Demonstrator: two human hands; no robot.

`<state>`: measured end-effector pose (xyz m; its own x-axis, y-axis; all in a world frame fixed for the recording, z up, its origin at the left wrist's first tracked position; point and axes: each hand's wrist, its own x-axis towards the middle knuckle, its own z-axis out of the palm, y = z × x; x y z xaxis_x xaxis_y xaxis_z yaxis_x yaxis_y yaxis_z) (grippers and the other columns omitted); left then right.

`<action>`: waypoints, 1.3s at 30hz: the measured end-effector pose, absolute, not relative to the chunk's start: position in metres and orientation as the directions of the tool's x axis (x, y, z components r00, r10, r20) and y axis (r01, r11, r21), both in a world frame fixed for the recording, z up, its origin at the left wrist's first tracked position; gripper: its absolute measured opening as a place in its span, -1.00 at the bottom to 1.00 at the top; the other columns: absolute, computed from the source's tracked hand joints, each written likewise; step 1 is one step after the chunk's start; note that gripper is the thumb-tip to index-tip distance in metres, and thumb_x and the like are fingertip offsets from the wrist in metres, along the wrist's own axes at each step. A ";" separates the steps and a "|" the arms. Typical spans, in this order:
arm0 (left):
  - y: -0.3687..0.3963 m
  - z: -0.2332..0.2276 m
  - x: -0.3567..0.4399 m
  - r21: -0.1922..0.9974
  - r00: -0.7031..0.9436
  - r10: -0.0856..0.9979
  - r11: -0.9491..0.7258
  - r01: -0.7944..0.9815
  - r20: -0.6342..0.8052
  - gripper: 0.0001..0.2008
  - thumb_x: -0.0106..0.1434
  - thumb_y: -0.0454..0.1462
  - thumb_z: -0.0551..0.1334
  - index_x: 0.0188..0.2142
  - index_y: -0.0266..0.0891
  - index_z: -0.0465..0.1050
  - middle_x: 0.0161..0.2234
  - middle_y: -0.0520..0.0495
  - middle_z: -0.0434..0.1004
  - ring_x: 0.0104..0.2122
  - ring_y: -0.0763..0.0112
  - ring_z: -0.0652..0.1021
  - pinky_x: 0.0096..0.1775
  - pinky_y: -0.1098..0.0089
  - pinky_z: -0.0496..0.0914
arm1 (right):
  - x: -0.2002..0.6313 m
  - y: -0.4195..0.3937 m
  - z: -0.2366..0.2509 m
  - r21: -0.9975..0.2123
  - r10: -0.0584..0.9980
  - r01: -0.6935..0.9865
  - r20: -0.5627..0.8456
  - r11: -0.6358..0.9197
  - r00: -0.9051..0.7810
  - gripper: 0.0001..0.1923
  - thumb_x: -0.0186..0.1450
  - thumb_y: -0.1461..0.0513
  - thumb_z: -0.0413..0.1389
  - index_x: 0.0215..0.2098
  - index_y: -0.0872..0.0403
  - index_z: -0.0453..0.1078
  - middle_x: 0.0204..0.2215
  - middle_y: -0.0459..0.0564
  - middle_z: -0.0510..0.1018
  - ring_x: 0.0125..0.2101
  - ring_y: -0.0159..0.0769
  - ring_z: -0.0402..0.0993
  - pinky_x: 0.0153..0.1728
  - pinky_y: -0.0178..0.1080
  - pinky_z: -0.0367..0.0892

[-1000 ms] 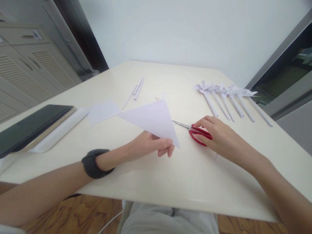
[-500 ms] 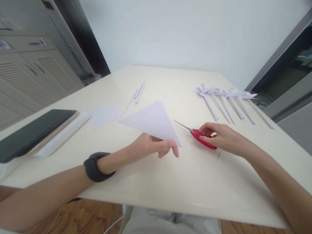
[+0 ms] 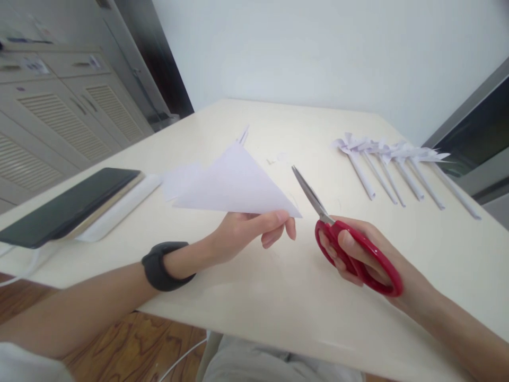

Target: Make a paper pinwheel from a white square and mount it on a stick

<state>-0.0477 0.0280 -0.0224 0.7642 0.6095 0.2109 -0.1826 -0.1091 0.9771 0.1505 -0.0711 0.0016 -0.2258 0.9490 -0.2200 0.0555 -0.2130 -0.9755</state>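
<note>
The white paper sheet folded into a triangle point(image 3: 234, 185) sits at frame centre, raised above the cream tabletop point(image 3: 278, 297), pinched at its lower right corner by the left hand point(image 3: 246, 231). Its long axis runs left to right; the sharp tip points right, toward the red-handled steel scissors point(image 3: 342, 233). The right hand point(image 3: 361, 254) grips these through the loops, blades together, pointing to the upper left. Risk: a one-corner pinch may let the sheet sag or twist, skewing any cut; fingertips lie near the blades.
</note>
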 end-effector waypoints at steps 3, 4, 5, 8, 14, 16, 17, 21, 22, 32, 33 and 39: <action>0.026 -0.022 -0.048 0.981 0.744 0.639 -0.119 -0.155 0.195 -0.70 0.30 -0.21 0.11 -0.48 -0.24 0.51 -0.68 0.11 0.19 -0.64 0.57 0.26 -0.51 0.48 0.24 | 0.148 -0.072 0.005 -0.989 0.937 0.074 -0.144 -0.127 -0.318 -0.59 0.26 -0.10 -0.01 -0.47 0.03 0.08 -0.53 -0.18 0.11 -0.58 -0.44 0.04 -0.57 -0.32 0.04; 0.026 -0.021 -0.047 0.982 0.739 0.647 -0.124 -0.143 0.189 -0.69 0.30 -0.21 0.11 -0.50 -0.24 0.51 -0.68 0.11 0.18 -0.64 0.57 0.25 -0.52 0.48 0.23 | 0.149 -0.073 0.006 -0.989 0.925 0.105 -0.132 -0.101 -0.356 -0.59 0.28 -0.12 -0.06 -0.45 0.03 0.09 -0.52 -0.16 0.15 -0.54 -0.41 0.08 -0.52 -0.30 0.09; 0.026 -0.021 -0.047 0.983 0.735 0.652 -0.130 -0.132 0.185 -0.68 0.31 -0.20 0.11 -0.51 -0.24 0.50 -0.69 0.12 0.17 -0.65 0.57 0.25 -0.52 0.48 0.22 | 0.150 -0.074 0.007 -0.986 0.907 0.144 -0.136 -0.085 -0.398 -0.58 0.29 -0.13 -0.10 -0.45 0.03 0.10 -0.52 -0.14 0.18 -0.52 -0.38 0.11 -0.48 -0.28 0.12; 0.025 -0.021 -0.047 0.981 0.727 0.660 -0.159 -0.114 0.192 -0.65 0.30 -0.17 0.10 -0.53 -0.25 0.49 -0.71 0.12 0.13 -0.66 0.56 0.23 -0.55 0.47 0.20 | 0.153 -0.076 0.008 -0.964 0.864 0.249 -0.202 -0.093 -0.462 -0.56 0.29 -0.15 -0.14 -0.43 0.03 0.12 -0.50 -0.10 0.24 -0.48 -0.35 0.18 -0.46 -0.26 0.18; 0.025 -0.022 -0.047 0.979 0.720 0.674 -0.199 -0.042 0.168 -0.64 0.31 -0.18 0.09 -0.54 -0.25 0.48 -0.72 0.13 0.11 -0.66 0.57 0.24 -0.55 0.47 0.17 | 0.153 -0.077 0.007 -0.951 0.858 0.275 -0.257 -0.143 -0.444 -0.60 0.31 -0.10 -0.12 -0.45 0.02 0.10 -0.47 -0.10 0.24 -0.44 -0.33 0.21 -0.45 -0.28 0.21; 0.024 -0.022 -0.048 0.977 0.726 0.670 -0.213 -0.014 0.156 -0.64 0.31 -0.17 0.09 -0.53 -0.24 0.50 -0.72 0.13 0.11 -0.65 0.57 0.25 -0.55 0.48 0.17 | 0.152 -0.077 0.007 -0.952 0.864 0.271 -0.252 -0.141 -0.436 -0.62 0.31 -0.07 -0.07 -0.45 0.02 0.10 -0.46 -0.10 0.25 -0.43 -0.33 0.21 -0.44 -0.28 0.21; 0.024 -0.022 -0.048 0.976 0.725 0.672 -0.216 -0.002 0.150 -0.64 0.31 -0.17 0.09 -0.52 -0.24 0.50 -0.72 0.13 0.11 -0.65 0.57 0.25 -0.55 0.48 0.16 | 0.152 -0.077 0.007 -0.949 0.870 0.282 -0.253 -0.139 -0.422 -0.63 0.31 -0.07 -0.06 -0.45 0.02 0.10 -0.47 -0.10 0.25 -0.42 -0.33 0.21 -0.44 -0.28 0.20; 0.022 -0.022 -0.048 0.976 0.711 0.692 -0.215 0.042 0.122 -0.64 0.31 -0.17 0.09 -0.52 -0.25 0.51 -0.72 0.13 0.11 -0.65 0.57 0.24 -0.54 0.47 0.17 | 0.151 -0.078 0.006 -0.943 0.879 0.304 -0.256 -0.135 -0.402 -0.66 0.32 -0.03 -0.05 -0.44 0.02 0.10 -0.49 -0.13 0.24 -0.45 -0.36 0.17 -0.42 -0.28 0.17; 0.022 -0.021 -0.048 0.975 0.709 0.696 -0.216 0.050 0.118 -0.64 0.31 -0.17 0.09 -0.52 -0.25 0.51 -0.72 0.13 0.12 -0.65 0.57 0.25 -0.54 0.47 0.17 | 0.151 -0.079 0.007 -0.943 0.877 0.303 -0.258 -0.137 -0.404 -0.65 0.33 -0.04 -0.06 -0.44 0.02 0.10 -0.49 -0.13 0.24 -0.46 -0.36 0.17 -0.43 -0.28 0.16; 0.017 -0.015 -0.042 0.972 0.681 0.718 -0.232 0.037 0.145 -0.70 0.28 -0.17 0.13 -0.46 -0.27 0.52 -0.74 0.15 0.13 -0.68 0.58 0.24 -0.55 0.47 0.16 | 0.148 -0.079 0.006 -0.945 0.882 0.275 -0.276 -0.177 -0.382 -0.63 0.30 -0.09 -0.06 -0.43 0.02 0.12 -0.51 -0.12 0.25 -0.46 -0.33 0.21 -0.46 -0.27 0.20; 0.017 -0.015 -0.042 0.971 0.677 0.721 -0.237 0.042 0.147 -0.70 0.28 -0.17 0.13 -0.46 -0.27 0.52 -0.74 0.15 0.13 -0.68 0.58 0.24 -0.55 0.47 0.16 | 0.148 -0.079 0.006 -0.946 0.879 0.269 -0.280 -0.183 -0.386 -0.63 0.30 -0.09 -0.06 -0.42 0.02 0.12 -0.51 -0.12 0.24 -0.48 -0.34 0.20 -0.46 -0.28 0.20; 0.016 -0.014 -0.043 0.966 0.662 0.736 -0.250 0.070 0.143 -0.70 0.29 -0.19 0.11 -0.46 -0.27 0.50 -0.74 0.15 0.13 -0.67 0.57 0.24 -0.55 0.47 0.17 | 0.150 -0.081 0.006 -0.945 0.873 0.269 -0.283 -0.184 -0.397 -0.63 0.31 -0.09 -0.08 -0.40 0.01 0.12 -0.50 -0.13 0.25 -0.51 -0.38 0.17 -0.47 -0.28 0.20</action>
